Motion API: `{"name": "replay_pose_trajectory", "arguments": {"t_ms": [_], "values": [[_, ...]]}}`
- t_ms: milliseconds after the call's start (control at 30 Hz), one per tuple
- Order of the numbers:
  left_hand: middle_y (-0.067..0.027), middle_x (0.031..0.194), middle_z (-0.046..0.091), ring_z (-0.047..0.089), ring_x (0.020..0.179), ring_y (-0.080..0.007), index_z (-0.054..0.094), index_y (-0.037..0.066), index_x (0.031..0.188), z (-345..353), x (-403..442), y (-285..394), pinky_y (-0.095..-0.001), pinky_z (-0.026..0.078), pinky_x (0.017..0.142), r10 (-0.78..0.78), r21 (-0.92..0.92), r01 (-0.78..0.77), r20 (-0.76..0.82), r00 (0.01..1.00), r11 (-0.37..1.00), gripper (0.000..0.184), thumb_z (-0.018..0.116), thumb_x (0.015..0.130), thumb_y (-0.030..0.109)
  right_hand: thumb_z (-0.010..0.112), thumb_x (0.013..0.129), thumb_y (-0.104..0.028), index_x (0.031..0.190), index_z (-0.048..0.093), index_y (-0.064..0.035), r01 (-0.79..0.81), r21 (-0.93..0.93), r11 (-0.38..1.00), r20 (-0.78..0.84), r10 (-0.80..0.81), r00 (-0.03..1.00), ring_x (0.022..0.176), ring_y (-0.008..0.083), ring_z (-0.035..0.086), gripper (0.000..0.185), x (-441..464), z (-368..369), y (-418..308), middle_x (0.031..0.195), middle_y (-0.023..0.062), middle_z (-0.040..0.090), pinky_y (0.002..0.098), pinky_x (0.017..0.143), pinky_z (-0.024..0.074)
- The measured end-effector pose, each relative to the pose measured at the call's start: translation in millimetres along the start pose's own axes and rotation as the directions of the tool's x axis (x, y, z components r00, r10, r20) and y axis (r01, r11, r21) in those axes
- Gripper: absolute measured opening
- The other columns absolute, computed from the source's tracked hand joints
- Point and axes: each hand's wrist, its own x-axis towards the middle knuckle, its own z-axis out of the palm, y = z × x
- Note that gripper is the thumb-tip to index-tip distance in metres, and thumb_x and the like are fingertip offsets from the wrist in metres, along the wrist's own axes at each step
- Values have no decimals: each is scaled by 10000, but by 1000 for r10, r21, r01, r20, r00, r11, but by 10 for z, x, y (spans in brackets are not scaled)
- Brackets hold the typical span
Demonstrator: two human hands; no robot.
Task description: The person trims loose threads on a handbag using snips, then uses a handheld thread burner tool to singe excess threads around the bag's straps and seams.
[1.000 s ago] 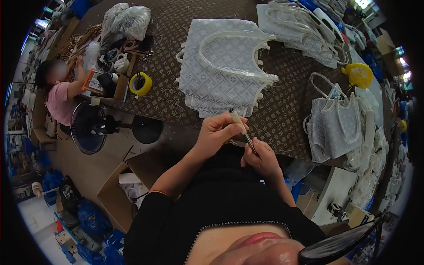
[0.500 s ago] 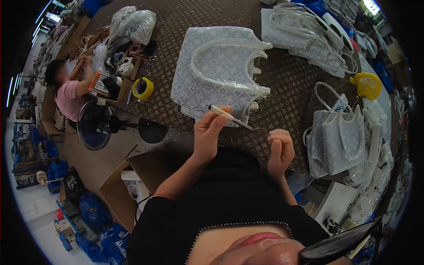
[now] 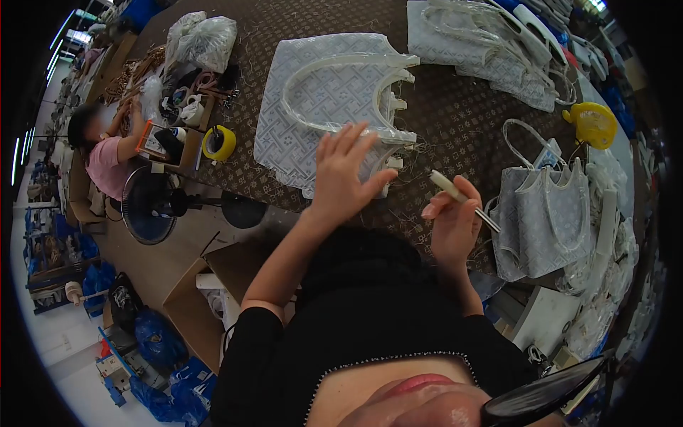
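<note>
A pale grey-white patterned tote bag [image 3: 320, 89] in clear plastic wrap lies flat on the table, its handles and open edge toward the right. My left hand [image 3: 341, 174] is open over the bag's near side, fingers spread across the wrap near the lower handle. Whether it presses down, I cannot tell. To the right, my right hand [image 3: 455, 231] grips a slim pen-like tool [image 3: 447, 185] with a cream handle and a metal shaft. The shaft points down and right, close to a second wrapped tote bag [image 3: 548, 220] at the table's right edge.
More wrapped bags [image 3: 455, 35] lie at the back right. Near the left edge are a yellow tape roll [image 3: 218, 143] and plastic bundles [image 3: 206, 43]. A yellow object [image 3: 594, 126] sits far right. A fan [image 3: 148, 203] and a co-worker in a pink shirt [image 3: 107, 167] are left; below, a cardboard box [image 3: 188, 299].
The pen-like tool has passed from my left hand to my right. My left hand has opened and spread over the tote bag. The whole view has shifted slightly.
</note>
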Motion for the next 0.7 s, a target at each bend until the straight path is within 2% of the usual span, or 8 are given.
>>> {"name": "replay_pose_trajectory", "arguments": {"t_ms": [67,200,267,400,500,600,633,700], "values": [[-189,1326,417,355,1261,-324,390,3,1304,59,235,-254,-488,175,1056,-40,426,53,-40,998,903,800,621,747,528,333,978,-336,1215,437,12,19,18,1000,-56,-18,998,637,156,563,434,71,-36,-15,835,144,622,286,618,486],[-212,1311,428,337,1275,-327,256,7,1370,-327,611,-734,-496,167,1057,-277,617,356,-224,934,701,924,593,740,594,343,976,-336,1203,448,2,128,-60,990,-101,-133,986,586,153,547,420,123,-63,-75,775,132,611,282,577,477],[-209,1296,445,381,1250,-316,219,-13,1375,-569,763,-874,-511,187,1044,-672,313,656,-69,737,687,951,605,743,583,342,977,-333,1197,452,0,153,-91,984,-130,-164,978,568,151,541,414,113,-104,-113,743,125,603,280,561,472],[-204,1274,472,449,1198,-295,241,-33,1362,-524,889,-1007,-515,316,972,-566,314,541,-14,824,781,907,612,766,541,364,965,-375,1209,468,-21,209,-175,962,-295,-254,921,560,124,503,442,80,-203,-202,696,64,557,282,525,447],[-185,1265,491,499,1145,-276,273,-37,1346,-549,998,-1062,-467,451,860,-561,-146,570,102,822,808,796,593,815,461,350,971,-373,1213,471,-30,250,-222,943,-368,-318,874,564,100,478,437,35,-270,-308,686,41,550,265,543,428],[-191,1291,462,510,1122,-276,270,-6,1362,-697,1195,-613,-400,516,801,-130,-898,182,141,982,402,678,507,878,406,364,969,-371,1209,477,-37,286,-273,918,-400,-379,835,564,96,463,426,-10,-363,-355,686,31,540,256,539,399],[-199,1295,453,512,1116,-282,259,4,1371,-647,1253,-387,-401,514,819,82,-986,29,43,996,162,664,483,891,405,373,966,-373,1204,480,-41,291,-285,913,-435,-394,810,561,95,448,423,-5,-373,-385,680,23,526,251,537,382],[-237,1307,426,500,1133,-313,239,10,1384,-373,1262,81,-450,466,877,498,-979,-57,49,866,196,688,466,895,438,382,963,-376,1198,484,-44,287,-300,909,-456,-402,794,559,95,433,420,26,-371,-462,675,16,512,246,536,365]]}}
